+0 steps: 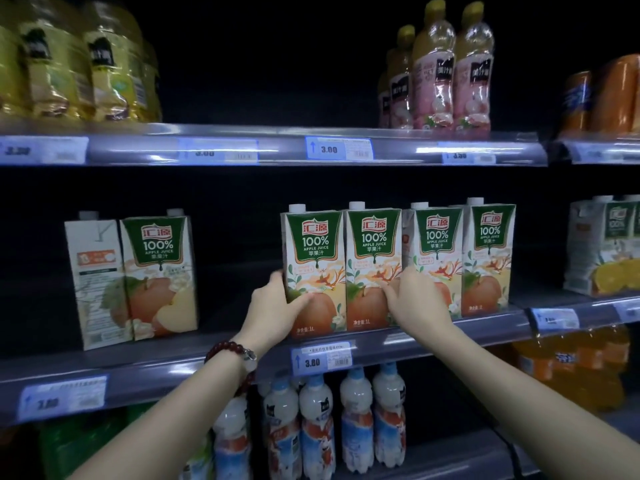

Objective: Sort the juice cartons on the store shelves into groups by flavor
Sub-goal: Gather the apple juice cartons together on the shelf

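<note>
On the middle grey metal shelf (398,337), four tall green-and-white apple juice cartons with white screw caps are standing upright in a row along the front edge, right of centre. The left hand (273,306) is gripping the leftmost carton of the row (313,268), its fingers wrapping round the carton's left side and its thumb lying across the lower front. The right hand (414,299) is resting at the seam between the second carton (372,258) and the third carton (438,251), its fingers bent against the lower fronts; whether it is actually holding either one I cannot tell. The fourth carton (488,254) is standing just beside the third. A dark red bead bracelet (228,351) is sitting on the left wrist.

Well apart, toward the shelf's left end, another apple carton (159,271) is touching a carton turned back-side out (97,282). On the neighbouring shelf section at the right edge, an orange juice carton (606,247) is standing. A blue-and-white price tag (323,358) is hanging on the front edge below the hands.
</note>
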`<state>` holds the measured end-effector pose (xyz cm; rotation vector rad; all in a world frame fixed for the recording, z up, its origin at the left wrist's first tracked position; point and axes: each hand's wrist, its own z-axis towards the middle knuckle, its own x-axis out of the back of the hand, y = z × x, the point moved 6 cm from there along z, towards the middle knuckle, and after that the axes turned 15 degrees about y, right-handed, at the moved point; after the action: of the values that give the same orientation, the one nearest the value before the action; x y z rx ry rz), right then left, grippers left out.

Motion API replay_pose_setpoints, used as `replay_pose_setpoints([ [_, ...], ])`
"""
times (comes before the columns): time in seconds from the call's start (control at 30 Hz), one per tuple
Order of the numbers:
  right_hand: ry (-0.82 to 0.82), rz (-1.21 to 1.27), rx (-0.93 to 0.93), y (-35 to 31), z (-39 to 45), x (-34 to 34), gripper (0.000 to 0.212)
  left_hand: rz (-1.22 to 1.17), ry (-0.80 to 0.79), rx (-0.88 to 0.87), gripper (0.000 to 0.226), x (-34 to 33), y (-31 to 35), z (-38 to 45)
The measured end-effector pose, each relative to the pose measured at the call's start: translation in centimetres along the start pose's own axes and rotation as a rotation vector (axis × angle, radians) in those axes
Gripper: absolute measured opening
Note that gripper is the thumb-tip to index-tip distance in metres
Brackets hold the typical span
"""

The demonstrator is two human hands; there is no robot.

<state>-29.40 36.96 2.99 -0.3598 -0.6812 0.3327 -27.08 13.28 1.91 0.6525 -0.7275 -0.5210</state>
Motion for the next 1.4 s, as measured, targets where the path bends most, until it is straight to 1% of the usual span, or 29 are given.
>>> replay_pose_setpoints([
  [0.1, -0.049, -0.107, 0.006, -0.2, -1.1, 0.3, 0.027, 0.065, 0.025, -0.052, 0.031, 1.4, -0.4, -0.8],
  [0.17, -0.095, -0.155, 0.015, -0.9, -2.0, 0.4, 0.024, 0.073, 0.030, -0.047, 0.013, 2.5, -0.8, -1.2],
  [0.2, -0.119, -0.166, 0.022, -1.5, -2.4, 0.4, 0.022, 0.077, 0.021, -0.049, 0.010, 3.1, -0.9, -1.4],
  [0.3, -0.188, -0.114, 0.068, -4.5, -3.7, 0.1, 0.023, 0.088, -0.016, -0.089, 0.018, 5.0, -1.4, -2.0],
  [0.37, -0.237, -0.077, 0.135, -7.3, -4.8, -0.5, 0.029, 0.092, -0.033, -0.109, 0.018, 6.9, -2.1, -2.3],
  [0.43, -0.279, -0.050, 0.195, -10.3, -5.9, -1.2, 0.030, 0.107, -0.048, -0.125, 0.016, 8.9, -3.2, -2.3],
  [0.53, -0.272, -0.050, 0.282, -14.8, -7.2, -2.0, 0.030, 0.158, -0.056, -0.144, 0.016, 12.0, -5.3, -2.1],
  [0.6, -0.264, -0.032, 0.299, -17.6, -7.8, -2.6, 0.030, 0.203, -0.051, -0.140, 0.018, 14.2, -6.9, -1.7],
  [0.7, -0.303, 0.045, 0.271, -20.8, -8.7, -4.2, 0.029, 0.201, -0.045, -0.071, 0.031, 17.2, -9.5, -1.0],
  [0.77, -0.320, 0.082, 0.246, -22.3, -9.3, -5.4, 0.026, 0.189, -0.027, -0.033, 0.033, 19.1, -11.1, -0.6],
  [0.9, -0.326, 0.220, 0.138, -24.3, -10.3, -7.7, 0.023, 0.213, 0.029, 0.029, 0.034, 22.7, -14.3, -0.1],
  [1.03, -0.281, 0.362, 0.007, -25.5, -10.7, -9.3, 0.020, 0.182, 0.132, 0.129, 0.023, 25.4, -17.3, 1.2],
  [1.07, -0.278, 0.388, -0.023, -25.7, -10.7, -9.7, 0.026, 0.167, 0.151, 0.153, 0.020, 25.8, -17.9, 1.5],
  [1.13, -0.279, 0.428, -0.074, -26.2, -10.6, -10.5, 0.046, 0.132, 0.169, 0.190, 0.018, 25.9, -18.8, 2.2],
  [1.23, -0.280, 0.459, -0.125, -26.9, -10.1, -11.4, 0.066, 0.112, 0.170, 0.198, 0.034, 25.3, -19.2, 3.2],
  [1.3, -0.290, 0.483, -0.154, -27.2, -9.6, -12.2, 0.072, 0.080, 0.173, 0.191, 0.044, 24.5, -19.1, 3.9],
  [1.4, -0.315, 0.571, -0.214, -27.6, -8.7, -13.2, 0.074, 0.016, 0.157, 0.192, 0.045, 23.1, -18.9, 5.0],
])
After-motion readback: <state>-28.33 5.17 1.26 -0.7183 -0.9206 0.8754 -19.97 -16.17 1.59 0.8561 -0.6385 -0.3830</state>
